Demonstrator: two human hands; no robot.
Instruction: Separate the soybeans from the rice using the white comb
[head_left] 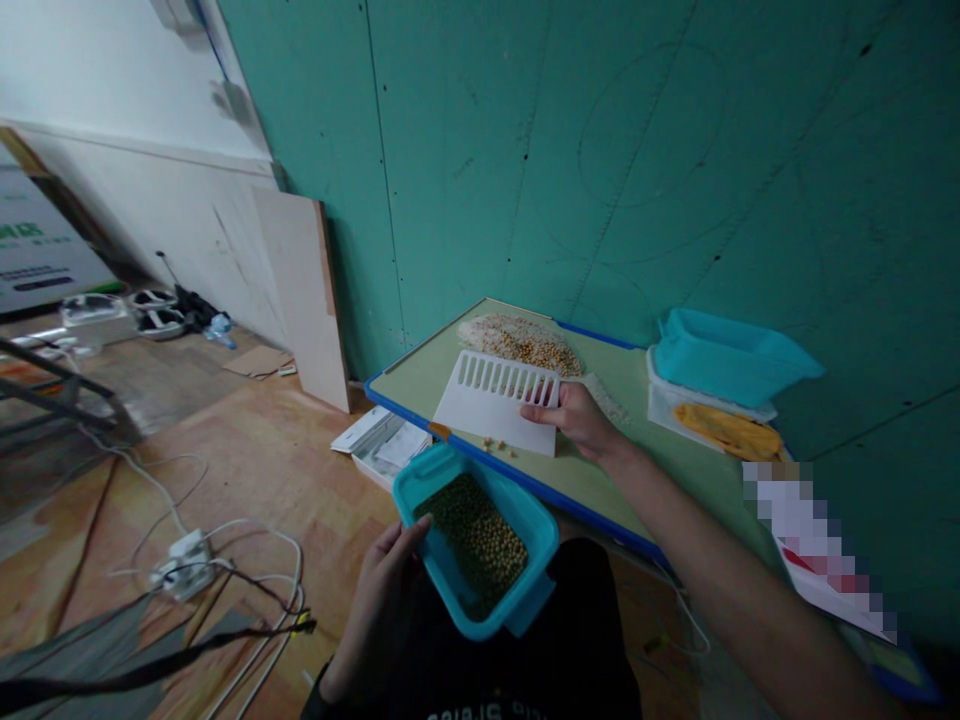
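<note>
My left hand [386,575] grips the left rim of a turquoise plastic container [547,545], which is tilted over my lap below the table edge. Small dark green beans [457,505] and pale yellow soybeans [499,550] lie inside it. Over the table's near edge, my right hand [581,425] pinches a flat white plastic board [480,410] by its right side, thumb on top. A row of long slots runs along the board's far end. Behind it a heap of mixed grains and soybeans [525,342] rests on the table [409,378]. Several loose soybeans [499,447] lie beside the board's near edge.
A second turquoise container [739,350] stands at the table's right, above yellow material [727,430] on a white tray. A green wall [465,150] rises behind. White papers and a box [382,440] sit left of the table; a power strip [184,565] with cables lies on the floor.
</note>
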